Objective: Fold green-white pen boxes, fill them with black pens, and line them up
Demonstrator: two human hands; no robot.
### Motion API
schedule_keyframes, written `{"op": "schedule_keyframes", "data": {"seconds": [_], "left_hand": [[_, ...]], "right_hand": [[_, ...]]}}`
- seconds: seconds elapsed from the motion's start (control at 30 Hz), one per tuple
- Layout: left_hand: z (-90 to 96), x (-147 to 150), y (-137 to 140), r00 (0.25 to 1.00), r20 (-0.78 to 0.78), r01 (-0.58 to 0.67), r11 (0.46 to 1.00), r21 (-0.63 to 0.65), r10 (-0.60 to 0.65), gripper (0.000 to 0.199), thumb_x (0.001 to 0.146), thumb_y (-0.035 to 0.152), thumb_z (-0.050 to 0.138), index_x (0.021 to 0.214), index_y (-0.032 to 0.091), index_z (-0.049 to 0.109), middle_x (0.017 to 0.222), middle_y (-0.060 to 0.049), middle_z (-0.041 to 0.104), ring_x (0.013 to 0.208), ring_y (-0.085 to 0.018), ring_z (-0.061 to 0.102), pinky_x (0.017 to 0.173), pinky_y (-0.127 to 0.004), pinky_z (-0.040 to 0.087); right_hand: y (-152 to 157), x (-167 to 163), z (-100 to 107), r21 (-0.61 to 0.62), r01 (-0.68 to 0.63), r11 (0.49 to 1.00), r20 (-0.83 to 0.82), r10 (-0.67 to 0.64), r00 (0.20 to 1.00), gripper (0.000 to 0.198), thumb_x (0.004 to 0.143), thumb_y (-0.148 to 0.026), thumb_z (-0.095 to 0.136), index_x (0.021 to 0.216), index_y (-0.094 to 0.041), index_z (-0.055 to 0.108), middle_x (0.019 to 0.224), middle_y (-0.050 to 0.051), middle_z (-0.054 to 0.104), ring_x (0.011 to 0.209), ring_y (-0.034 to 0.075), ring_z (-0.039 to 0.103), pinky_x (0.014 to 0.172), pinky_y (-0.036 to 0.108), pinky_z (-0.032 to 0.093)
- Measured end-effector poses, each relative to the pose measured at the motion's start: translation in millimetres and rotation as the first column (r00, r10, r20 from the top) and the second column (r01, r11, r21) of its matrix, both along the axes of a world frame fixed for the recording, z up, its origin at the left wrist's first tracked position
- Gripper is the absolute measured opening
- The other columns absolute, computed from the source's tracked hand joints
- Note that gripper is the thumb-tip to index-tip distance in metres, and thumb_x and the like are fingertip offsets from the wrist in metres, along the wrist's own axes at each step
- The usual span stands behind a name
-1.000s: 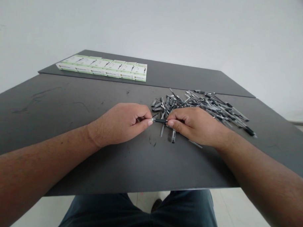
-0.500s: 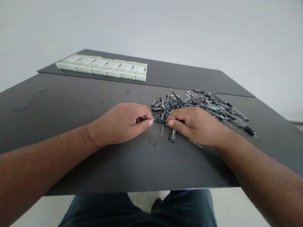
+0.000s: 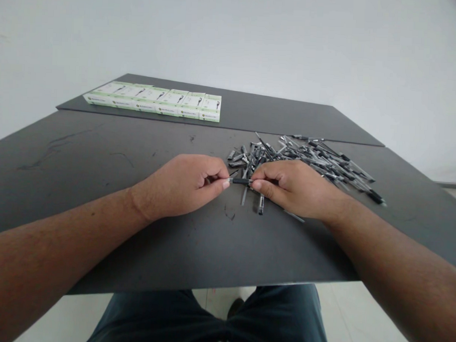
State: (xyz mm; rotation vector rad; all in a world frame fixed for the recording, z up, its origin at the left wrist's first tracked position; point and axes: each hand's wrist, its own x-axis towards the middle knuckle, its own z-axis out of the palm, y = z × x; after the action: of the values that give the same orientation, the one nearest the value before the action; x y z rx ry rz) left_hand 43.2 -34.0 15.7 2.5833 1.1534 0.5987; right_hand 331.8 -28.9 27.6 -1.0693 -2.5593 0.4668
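Note:
Between my two hands, a pen [image 3: 241, 181] with a black grip section lies level just above the table. My left hand [image 3: 197, 185] pinches its left end between thumb and forefinger. The thumb and forefinger of my right hand [image 3: 291, 185] are closed on its other end; how much of the pen lies inside each hand is hidden. Behind and beside my right hand spreads a loose heap of pen parts [image 3: 325, 162], with clear barrels, black grips, caps and thin refills mixed together. One black cap [image 3: 261, 206] stands out below my right fingers.
Several white and green boxes [image 3: 170, 101] with pen pictures form a row on the far table section at left. The dark grey table [image 3: 195, 254] has scuff marks, and its front edge runs above my lap. A pale wall [image 3: 232, 41] stands behind.
Both hands stay almost in place. Slightly more of the pen shows at my right fingertips, which have shifted a little to the right along it.

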Motion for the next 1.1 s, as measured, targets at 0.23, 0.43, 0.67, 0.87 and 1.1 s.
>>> {"op": "schedule_keyframes", "data": {"seconds": [0.23, 0.43, 0.67, 0.87, 1.1], "left_hand": [[-0.8, -1.1, -0.1, 1.000, 0.009, 0.007, 1.000, 0.004, -0.007, 0.025, 0.105, 0.037, 0.058, 0.095, 0.023, 0.076, 0.082, -0.002, 0.075, 0.073, -0.019, 0.065, 0.072, -0.033, 0.041], [-0.2, 0.0, -0.8, 1.000, 0.001, -0.007, 1.000, 0.002, 0.007, 0.026, 0.105, 0.036, 0.058, 0.096, 0.023, 0.078, 0.081, -0.001, 0.075, 0.073, -0.019, 0.065, 0.074, -0.032, 0.043], [-0.6, 0.8, -0.5, 1.000, -0.003, -0.003, 1.000, 0.000, 0.003, 0.026, 0.104, 0.036, 0.057, 0.096, 0.023, 0.077, 0.082, -0.002, 0.076, 0.073, -0.020, 0.066, 0.075, -0.033, 0.044], [-1.0, 0.3, -0.8, 1.000, -0.009, -0.014, 1.000, 0.000, 0.014, 0.025, 0.104, 0.037, 0.058, 0.095, 0.024, 0.077, 0.082, -0.002, 0.075, 0.074, -0.020, 0.067, 0.076, -0.033, 0.045], [0.8, 0.0, -1.6, 1.000, -0.011, -0.009, 1.000, 0.007, 0.009, 0.026, 0.105, 0.037, 0.058, 0.096, 0.023, 0.078, 0.081, -0.001, 0.076, 0.073, -0.020, 0.067, 0.075, -0.032, 0.045]], "right_hand": [[-1.1, -0.2, 1.5, -0.010, 0.021, 1.000, 0.003, -0.021, 1.000, 0.020, 0.109, -0.037, 0.066, 0.103, -0.023, 0.081, 0.088, 0.002, 0.082, 0.079, 0.018, 0.073, 0.074, 0.030, 0.047], [-2.3, -1.3, 2.0, -0.093, 0.087, 0.992, -0.025, -0.089, 0.996, 0.018, 0.104, -0.038, 0.072, 0.111, -0.023, 0.078, 0.078, -0.002, 0.077, 0.067, 0.017, 0.068, 0.066, 0.029, 0.044], [-1.8, -1.1, 1.8, -0.029, 0.009, 1.000, -0.014, -0.010, 1.000, 0.026, 0.111, -0.040, 0.063, 0.107, -0.023, 0.082, 0.093, 0.004, 0.085, 0.085, 0.021, 0.077, 0.078, 0.032, 0.049], [-2.0, -0.1, 1.7, -0.051, 0.070, 0.996, -0.023, -0.072, 0.997, 0.015, 0.105, -0.036, 0.072, 0.107, -0.023, 0.080, 0.083, 0.000, 0.081, 0.073, 0.018, 0.072, 0.070, 0.029, 0.046], [-3.0, -0.6, 3.4, -0.071, 0.069, 0.995, -0.017, -0.070, 0.997, 0.019, 0.106, -0.039, 0.071, 0.110, -0.023, 0.081, 0.085, 0.001, 0.083, 0.074, 0.018, 0.074, 0.071, 0.030, 0.048]]}}
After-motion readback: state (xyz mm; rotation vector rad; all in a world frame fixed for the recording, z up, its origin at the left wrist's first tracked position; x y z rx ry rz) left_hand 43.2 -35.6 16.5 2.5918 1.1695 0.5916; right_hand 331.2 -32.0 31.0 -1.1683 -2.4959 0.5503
